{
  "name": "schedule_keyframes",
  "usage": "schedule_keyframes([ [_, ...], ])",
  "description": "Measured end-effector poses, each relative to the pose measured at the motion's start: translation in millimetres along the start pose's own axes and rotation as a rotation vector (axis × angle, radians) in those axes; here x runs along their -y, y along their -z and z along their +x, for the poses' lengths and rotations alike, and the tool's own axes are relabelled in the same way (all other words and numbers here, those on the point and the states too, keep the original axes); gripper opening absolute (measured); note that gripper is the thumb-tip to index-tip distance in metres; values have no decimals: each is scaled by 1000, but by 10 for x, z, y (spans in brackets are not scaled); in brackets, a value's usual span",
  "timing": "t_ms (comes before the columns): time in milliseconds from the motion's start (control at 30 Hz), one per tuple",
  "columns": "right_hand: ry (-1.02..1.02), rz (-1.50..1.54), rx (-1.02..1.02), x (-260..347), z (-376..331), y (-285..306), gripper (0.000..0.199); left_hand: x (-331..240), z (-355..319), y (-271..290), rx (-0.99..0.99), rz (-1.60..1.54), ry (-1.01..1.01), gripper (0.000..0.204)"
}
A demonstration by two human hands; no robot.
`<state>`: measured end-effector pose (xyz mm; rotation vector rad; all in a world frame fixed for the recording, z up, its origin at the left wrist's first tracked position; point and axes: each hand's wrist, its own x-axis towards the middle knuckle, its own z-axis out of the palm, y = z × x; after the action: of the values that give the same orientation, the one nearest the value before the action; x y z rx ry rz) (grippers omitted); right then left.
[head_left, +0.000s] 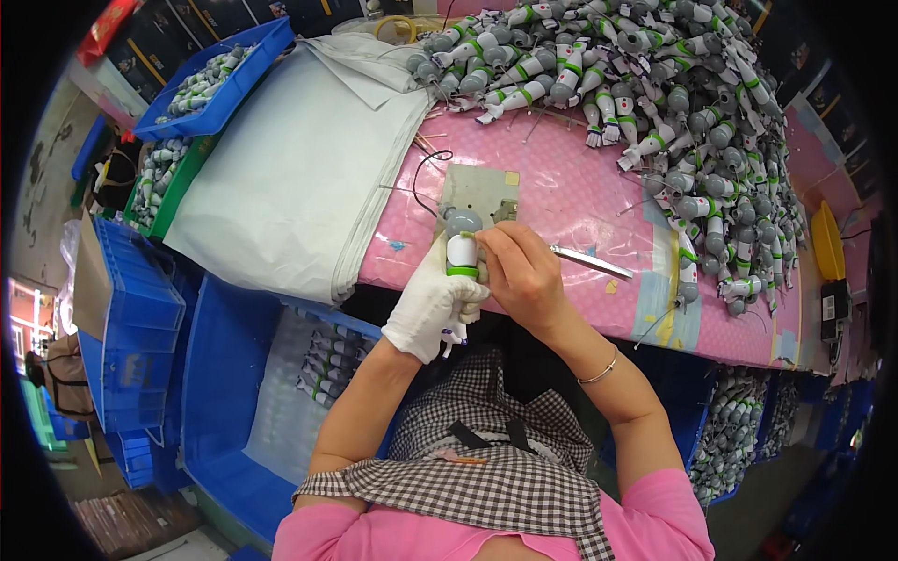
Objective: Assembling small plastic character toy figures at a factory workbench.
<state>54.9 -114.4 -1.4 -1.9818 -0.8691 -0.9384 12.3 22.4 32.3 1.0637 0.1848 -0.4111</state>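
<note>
My left hand (426,304), in a white glove, is wrapped around a toy limb (462,252). The limb is white with a green band, has a grey rounded end pointing away from me, and purple-tipped fingers below the glove. My bare right hand (524,271) is closed, its thumb and forefinger pinched against the limb's upper part, just below the grey end. A small yellowish bit shows at those fingertips; what they pinch is too small to tell. A slim metal tool (594,262) sticks out beyond the right knuckles; whether it is held or lies on the table cannot be told.
Just beyond the limb is a metal plate fixture (479,192) with a black wire on the pink-covered table (571,201). A large heap of similar limbs (702,140) fills the far right. White sheets (299,159) cover the left side. Blue bins (220,393) stand below left.
</note>
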Motion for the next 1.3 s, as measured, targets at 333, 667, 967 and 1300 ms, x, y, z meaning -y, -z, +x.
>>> schedule_keyframes([
  [333,-14,-26,-6,19,-7,26,24,-33,-19,-77,-31,48,11,54],
  [667,-52,-12,-25,16,22,46,18,23,3,-16,11,-21,2,53],
  [967,-50,37,13,67,-59,73,18,34,-18,-29,5,7,-16,47],
  [1300,-460,-51,97,-474,-143,603,9,34,-107,170,109,-63,-207,43],
])
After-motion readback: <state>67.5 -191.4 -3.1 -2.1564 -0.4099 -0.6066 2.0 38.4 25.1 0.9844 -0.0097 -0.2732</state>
